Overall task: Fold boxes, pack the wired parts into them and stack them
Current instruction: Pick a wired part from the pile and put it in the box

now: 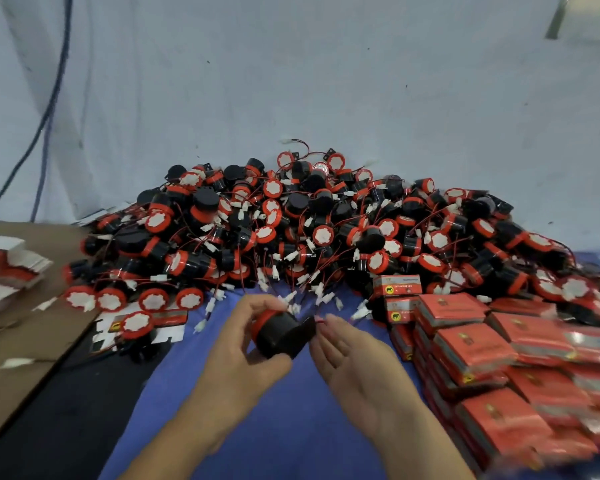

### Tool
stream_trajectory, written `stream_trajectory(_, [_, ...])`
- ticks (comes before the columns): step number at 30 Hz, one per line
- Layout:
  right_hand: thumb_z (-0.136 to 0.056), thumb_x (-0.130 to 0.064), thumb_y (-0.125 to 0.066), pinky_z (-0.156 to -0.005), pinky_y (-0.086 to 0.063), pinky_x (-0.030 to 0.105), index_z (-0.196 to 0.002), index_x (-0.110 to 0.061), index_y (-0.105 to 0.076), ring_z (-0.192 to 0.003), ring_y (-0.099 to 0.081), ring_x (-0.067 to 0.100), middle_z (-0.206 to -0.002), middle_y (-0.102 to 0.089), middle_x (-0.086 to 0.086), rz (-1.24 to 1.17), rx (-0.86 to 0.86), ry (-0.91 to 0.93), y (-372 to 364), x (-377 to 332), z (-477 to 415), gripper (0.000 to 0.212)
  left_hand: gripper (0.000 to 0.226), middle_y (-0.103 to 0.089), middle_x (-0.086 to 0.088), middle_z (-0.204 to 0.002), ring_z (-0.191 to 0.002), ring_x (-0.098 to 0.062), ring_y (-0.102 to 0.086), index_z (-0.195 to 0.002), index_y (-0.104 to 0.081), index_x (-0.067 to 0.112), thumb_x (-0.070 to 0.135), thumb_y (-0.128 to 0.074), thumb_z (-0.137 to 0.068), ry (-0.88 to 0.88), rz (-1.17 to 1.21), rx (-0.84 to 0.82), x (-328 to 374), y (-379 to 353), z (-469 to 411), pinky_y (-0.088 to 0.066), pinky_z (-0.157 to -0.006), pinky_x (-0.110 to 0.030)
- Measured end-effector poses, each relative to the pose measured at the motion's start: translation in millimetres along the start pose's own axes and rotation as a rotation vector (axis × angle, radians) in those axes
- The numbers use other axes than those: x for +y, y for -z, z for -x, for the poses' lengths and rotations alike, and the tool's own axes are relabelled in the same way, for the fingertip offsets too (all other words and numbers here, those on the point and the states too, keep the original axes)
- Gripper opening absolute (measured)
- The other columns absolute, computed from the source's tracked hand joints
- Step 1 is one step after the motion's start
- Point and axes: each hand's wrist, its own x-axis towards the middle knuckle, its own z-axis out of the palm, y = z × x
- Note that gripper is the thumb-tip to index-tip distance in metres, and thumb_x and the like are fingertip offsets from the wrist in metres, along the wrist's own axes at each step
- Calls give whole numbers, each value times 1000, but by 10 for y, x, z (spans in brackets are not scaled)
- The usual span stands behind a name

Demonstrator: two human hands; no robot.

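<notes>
L hand [246,344]: grip clamped round one wired part [284,336], black body w/ red ring, held just above the blue surface [284,427], near centre.
R hand [357,368]: palm up, fingertips at the part's red wire; pinching or only touching, can't tell (blurred).
Done: packed boxes [471,351] stacked at right, approx. 10 tops showing, more beneath.
Left: loose pile [326,230] far centre, too many to count, prob. well over 100; most of the job still ahead.
Box for this part: none in hand yet.
Flat blanks: 1 stack [11,265] far left on cardboard [32,341]; 1 loose blank [172,318] near left w/ a part lying on it.
</notes>
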Motion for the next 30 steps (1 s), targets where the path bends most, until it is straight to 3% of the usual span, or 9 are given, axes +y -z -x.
stream_trajectory(6, [-93, 1, -65, -68, -61, 27, -125, -27, -37, -91, -76, 26, -97, -77, 11, 145, -100, 243, -91, 8, 788, 51, 33, -71, 0, -117, -111, -22, -69, -105, -71, 25, 34, -76, -74, 238, 506, -2, 399, -42, 822, -60, -88, -39])
stream_trajectory(10, [-96, -4, -64, -77, -60, 26, -111, -6, -56, -96, -74, 26, -102, -75, 14, 295, -196, 298, 30, 17, 1161, 18, 62, -71, -4, -122, -116, -23, -68, -124, -64, 41, 18, -82, -70, 261, 611, 8, 533, -1, 1152, -55, -95, -40])
stream_trajectory(14, [-99, -25, -62, -75, -61, 27, -95, -13, -68, -84, -72, 11, -87, -74, -4, 677, -89, 377, 217, 67, 1383, 14, 74, -64, 7, -124, -110, -12, -67, -117, -66, 38, 8, -95, -55, 246, 67, 23, 476, 33, 1295, -56, -92, -36])
stream_trajectory(17, [-100, -24, -62, -76, -58, 44, -87, -22, -69, -71, -66, 16, -72, -69, -6, 943, 35, 479, 318, 131, 1436, 14, 64, -56, 24, -116, -110, 2, -56, -112, -64, 40, 20, -95, -60, 9, -379, 25, 394, -45, 1324, -48, -95, -20])
stream_trajectory(19, [-98, -23, -63, -77, -59, 41, -85, -24, -67, -72, -68, 13, -72, -71, -7, 1049, 31, 484, 361, 187, 1435, 14, 65, -49, 31, -121, -116, 6, -45, -125, -58, 43, 26, -88, -70, -118, -651, -85, 249, -83, 1350, -38, -97, -10])
stream_trajectory(21, [-96, -25, -65, -71, -59, 29, -82, -27, -67, -72, -68, 6, -74, -72, -10, 1165, 26, 466, 393, 261, 1427, 15, 60, -49, 25, -125, -116, -3, -45, -134, -54, 41, 26, -77, -81, -127, -721, -85, 68, -114, 1390, -41, -100, -18])
stream_trajectory(24, [-93, -36, -63, -55, -53, 23, -75, -21, -67, -68, -66, 7, -71, -71, -11, 1326, 14, 456, 398, 399, 1425, 23, 34, -57, 10, -111, -105, -22, -59, -111, -59, 33, 53, -71, -85, -69, -770, -67, -65, -104, 1469, -56, -88, -50])
stream_trajectory(27, [-96, -42, -55, -59, -55, 35, -76, -14, -66, -63, -64, 18, -72, -71, 1, 1431, -33, 424, 407, 523, 1402, 36, 42, -48, 24, -122, -112, -9, -52, -123, -51, 44, 43, -68, -85, -176, -863, -34, -202, -126, 1529, -47, -91, -28])
stream_trajectory(30, [-98, -31, -47, -51, -45, 34, -77, -12, -60, -51, -49, 15, -66, -63, 4, 1559, -31, 492, 470, 548, 1305, 32, 50, -43, 26, -127, -109, -7, -49, -125, -47, 43, 40, -71, -81, -262, -1020, -70, -196, -145, 1633, -39, -84, -26])
